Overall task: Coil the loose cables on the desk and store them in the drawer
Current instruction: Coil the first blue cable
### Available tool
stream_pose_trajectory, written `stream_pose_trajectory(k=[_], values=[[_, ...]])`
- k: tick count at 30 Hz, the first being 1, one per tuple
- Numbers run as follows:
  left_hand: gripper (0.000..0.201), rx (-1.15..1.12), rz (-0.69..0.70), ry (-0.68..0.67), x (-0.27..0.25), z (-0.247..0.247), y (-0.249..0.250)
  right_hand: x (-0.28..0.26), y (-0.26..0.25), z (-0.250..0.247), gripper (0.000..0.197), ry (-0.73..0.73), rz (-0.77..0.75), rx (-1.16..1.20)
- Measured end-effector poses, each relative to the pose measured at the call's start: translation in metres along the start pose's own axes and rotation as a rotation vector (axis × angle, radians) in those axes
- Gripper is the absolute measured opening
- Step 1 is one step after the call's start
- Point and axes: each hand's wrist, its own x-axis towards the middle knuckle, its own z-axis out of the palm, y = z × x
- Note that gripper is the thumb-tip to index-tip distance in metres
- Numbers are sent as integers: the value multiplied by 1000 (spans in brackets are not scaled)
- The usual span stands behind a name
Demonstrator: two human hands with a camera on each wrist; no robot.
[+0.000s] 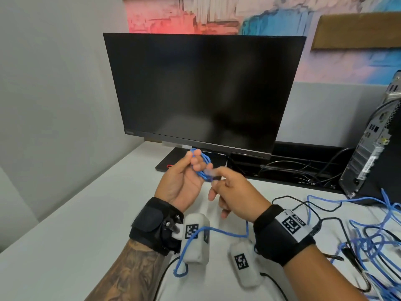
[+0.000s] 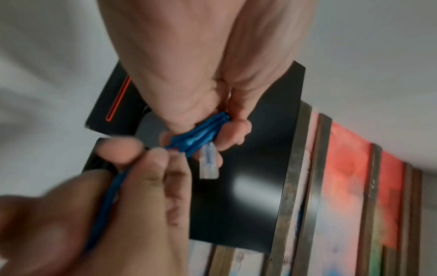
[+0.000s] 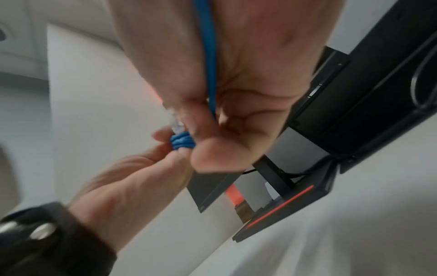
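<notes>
Desk (image 1: 65,235): left hand (image 1: 180,181) grips blue cable (image 1: 200,165); right hand (image 1: 234,192) pinches it.

Right hand (image 3: 227,97) pinches blue cable (image 3: 208,56) beside left hand's (image 3: 132,179) coil (image 3: 182,142).

My left hand (image 1: 181,181) and right hand (image 1: 235,193) meet above the worktop (image 1: 65,246), before the monitor (image 1: 204,92). The computer tower (image 1: 373,144) stands far right, loose cables (image 1: 373,242) before it.
</notes>
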Motion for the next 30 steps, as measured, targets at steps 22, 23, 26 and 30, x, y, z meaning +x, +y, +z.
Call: stream_pose_trajectory(k=[22, 23, 26, 30], values=[[30, 1201, 357, 41, -15, 12, 3, -23, -48, -33, 16, 6, -196, -28], [33, 1225, 312, -29, -16, 14, 1, -24, -49, -38, 16, 69, -264, -88], [37, 1062, 101, -175, -15, 16, -6, -19, -39, -52, 13, 280, -377, -262], [30, 790, -68, -274, -16, 22, -12, -10, -22, -54, 8, 320, -332, -123]])
